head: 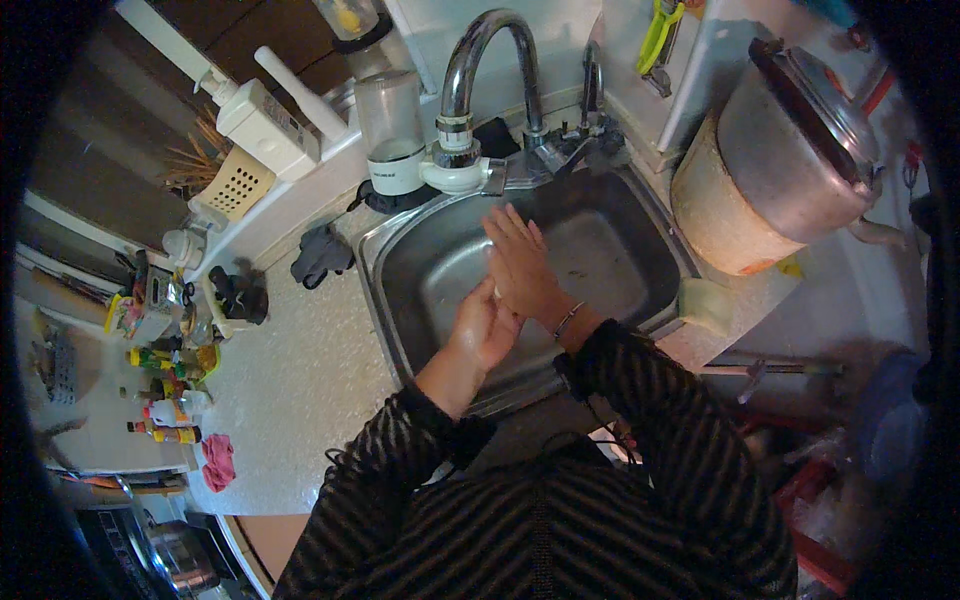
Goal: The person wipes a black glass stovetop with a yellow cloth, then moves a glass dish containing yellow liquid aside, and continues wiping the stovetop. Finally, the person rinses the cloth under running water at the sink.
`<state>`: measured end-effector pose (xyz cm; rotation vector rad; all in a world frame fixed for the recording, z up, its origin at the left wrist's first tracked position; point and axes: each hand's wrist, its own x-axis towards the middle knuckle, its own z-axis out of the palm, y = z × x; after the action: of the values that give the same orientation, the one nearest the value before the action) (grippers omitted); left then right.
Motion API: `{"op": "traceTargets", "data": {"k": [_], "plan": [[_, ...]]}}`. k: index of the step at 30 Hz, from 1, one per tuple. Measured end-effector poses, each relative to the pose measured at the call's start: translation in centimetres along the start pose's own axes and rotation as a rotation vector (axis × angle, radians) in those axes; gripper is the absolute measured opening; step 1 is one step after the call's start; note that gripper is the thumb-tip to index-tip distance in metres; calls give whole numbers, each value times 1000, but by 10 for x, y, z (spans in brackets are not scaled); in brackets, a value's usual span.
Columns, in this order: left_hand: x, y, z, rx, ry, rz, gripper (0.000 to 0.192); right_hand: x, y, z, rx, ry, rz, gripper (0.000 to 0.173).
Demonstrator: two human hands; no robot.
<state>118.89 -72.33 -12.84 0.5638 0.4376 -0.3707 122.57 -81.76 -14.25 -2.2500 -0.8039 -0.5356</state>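
Both hands are pressed together above the stainless-steel sink (600, 262). My right hand (521, 262) lies over my left hand (484, 322) with its fingers stretched towards the faucet, and a bracelet circles its wrist. The left palm is turned up beneath it and looks wet, and its fingers are mostly hidden. A small whitish spot shows where the hands meet; whether it is soap or lather I cannot tell. Beyond them rises a curved chrome faucet (491, 30) with a white filter unit (454, 174) on its spout. No running water is visible.
At right, large metal pots (787, 142) are stacked beside a pale green sponge (703, 304) at the sink's corner. A pump bottle (266, 127) stands on the left ledge. A dark cloth (322, 255), several condiment bottles (169, 411) and a pink cloth (218, 463) are on the left counter (315, 390).
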Motion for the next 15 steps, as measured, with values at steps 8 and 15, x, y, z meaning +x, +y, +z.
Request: {"op": "traceTargets", "data": {"k": [8,15], "plan": [[6,0,-6,15,-90,31,42,9,5,3,-29,-95,124,52],[14,4,-21,-45,-330,40,43,-1,-11,13,235,-39,86,51]]}}
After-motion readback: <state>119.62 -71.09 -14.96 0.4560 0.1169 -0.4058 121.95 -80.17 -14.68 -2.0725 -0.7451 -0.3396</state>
